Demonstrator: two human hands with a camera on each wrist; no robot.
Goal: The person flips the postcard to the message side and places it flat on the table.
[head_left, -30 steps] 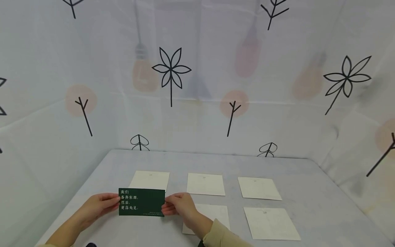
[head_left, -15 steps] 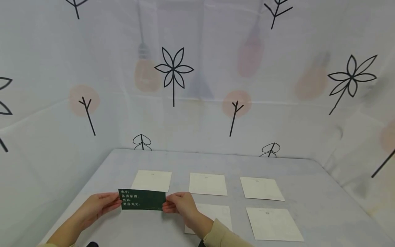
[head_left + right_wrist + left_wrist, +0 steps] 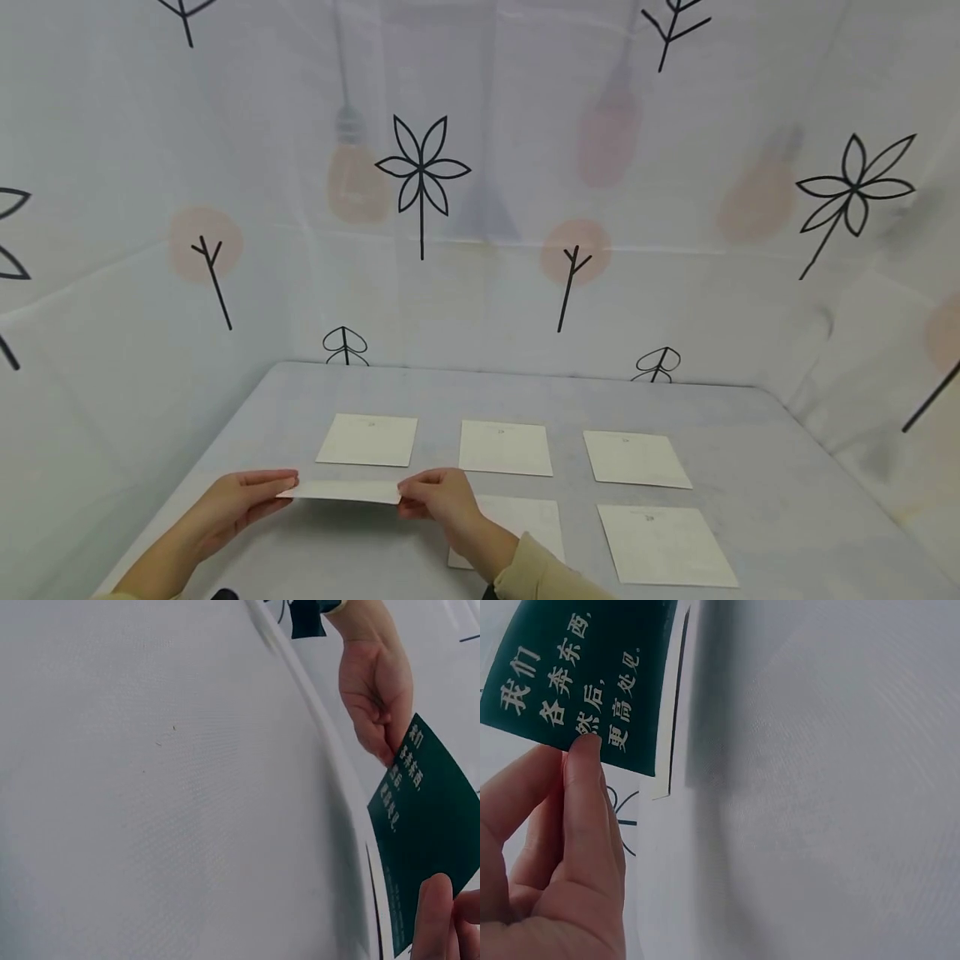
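A card (image 3: pixel 345 491) is held above the table near its front left, lying almost edge-on with its white face up in the head view. Its underside is dark green with white Chinese characters, plain in the left wrist view on the card (image 3: pixel 577 682). My left hand (image 3: pixel 236 504) pinches the left short edge between thumb and fingers. At the opposite short edge my right hand (image 3: pixel 446 504) pinches the card the same way. In the right wrist view the card (image 3: pixel 427 817) bows slightly between both hands.
Three white cards lie in a back row: left (image 3: pixel 367 440), middle (image 3: pixel 506 447) and right (image 3: pixel 637 458). In front of them are a white card (image 3: pixel 666 546) at right and another white card (image 3: pixel 525 521), partly hidden by my right hand. A patterned cloth (image 3: pixel 480 308) hangs behind the table.
The card has tilted from showing its green text side to nearly flat with its white face up. Both hands keep their pinch and stay almost in place. The view has shifted slightly.
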